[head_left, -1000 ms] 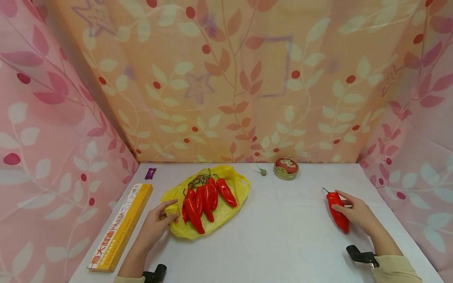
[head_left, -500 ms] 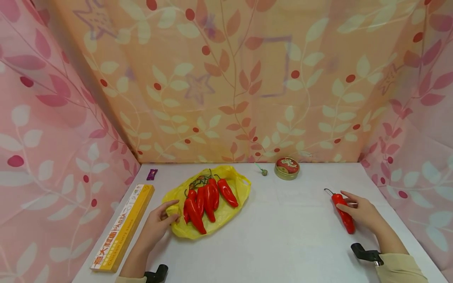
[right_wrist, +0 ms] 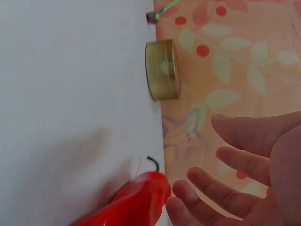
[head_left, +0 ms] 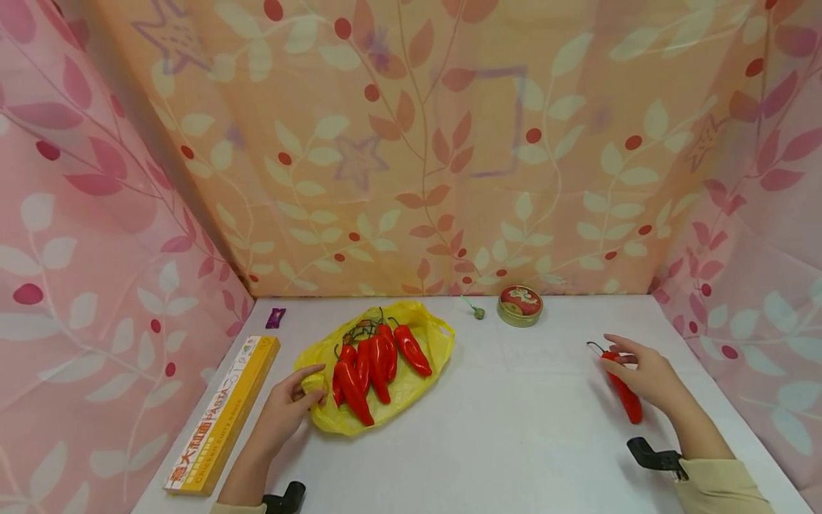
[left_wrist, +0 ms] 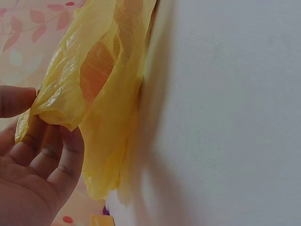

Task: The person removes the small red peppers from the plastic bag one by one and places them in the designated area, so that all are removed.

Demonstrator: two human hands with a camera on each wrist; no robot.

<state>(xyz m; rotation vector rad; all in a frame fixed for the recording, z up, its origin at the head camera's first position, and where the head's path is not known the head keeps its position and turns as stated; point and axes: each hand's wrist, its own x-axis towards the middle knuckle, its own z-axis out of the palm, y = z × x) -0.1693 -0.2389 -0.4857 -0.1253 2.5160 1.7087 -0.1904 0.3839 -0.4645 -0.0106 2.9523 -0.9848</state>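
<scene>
Thumb and fingers of my left hand pinch the near-left edge of a yellow plastic bag; the left wrist view shows the film of the bag between them. Spread on the bag lies a bunch of glossy red chili peppers with dark stems. Far to the right, a single red chili pepper lies on the white table, its curved stem pointing away. My right hand hovers over its stem end, fingers parted. In the right wrist view, the fingers stand apart from this pepper, holding nothing.
A long yellow pasta box lies left of my left arm. Behind it is a small purple wrapped candy. At the back sit a round red-and-gold tin and a small dark trinket with a green string. Patterned curtains enclose the table.
My right hand has loosened its grip on the single pepper and lifted off it, after shifting it slightly right. My left hand still holds the bag's edge.
</scene>
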